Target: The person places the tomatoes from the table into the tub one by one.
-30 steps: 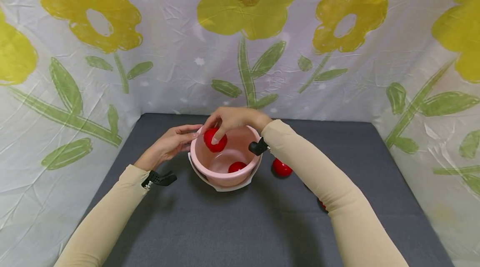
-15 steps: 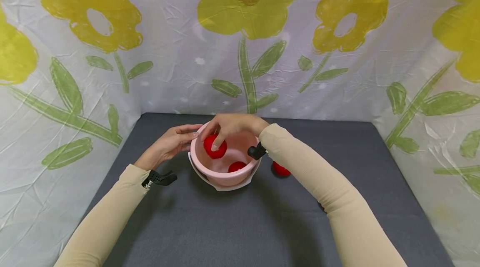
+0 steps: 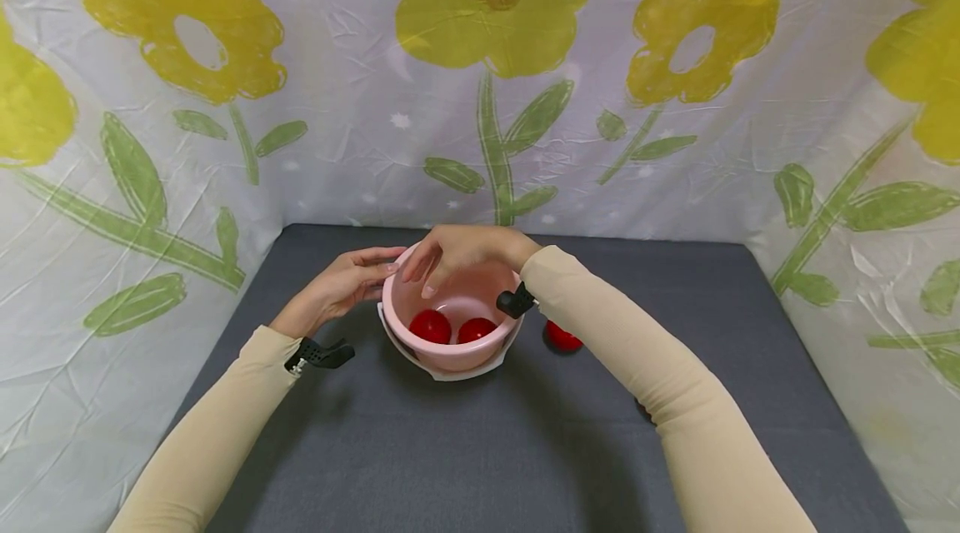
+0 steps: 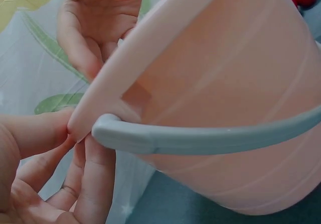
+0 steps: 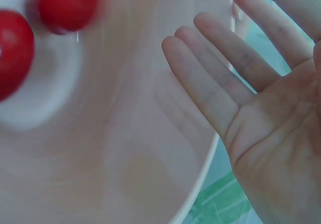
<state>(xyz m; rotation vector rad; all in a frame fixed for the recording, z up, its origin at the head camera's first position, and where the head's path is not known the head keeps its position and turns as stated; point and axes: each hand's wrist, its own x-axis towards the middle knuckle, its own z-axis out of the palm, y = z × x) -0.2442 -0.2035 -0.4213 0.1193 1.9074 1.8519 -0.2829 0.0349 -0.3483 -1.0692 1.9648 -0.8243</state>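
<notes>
A pink bucket (image 3: 454, 360) with a pale handle (image 4: 200, 141) stands toward the back of the table. My left hand (image 3: 341, 285) pinches its left rim, thumb on the edge and fingers underneath beside the handle's end in the left wrist view. Over the bucket's mouth, my right hand (image 3: 467, 251) holds nothing, and its fingers are spread apart in the right wrist view. Two glossy, round red fruits lie side by side on the bucket's bottom, one on the left (image 3: 430, 326) and one on the right (image 3: 476, 330). Their exact kind does not show.
Another red fruit (image 3: 561, 339) lies on the dark grey tablecloth (image 3: 420, 450) right of the bucket, partly hidden by the right sleeve (image 3: 637, 350). A sliver of something dark shows at that sleeve's lower edge. A flower-printed curtain (image 3: 337, 100) hangs behind the table and along both sides.
My right hand has lowered a red fruit into the bucket and let it go; it now lies beside the other one. My left hand has stayed on the rim.
</notes>
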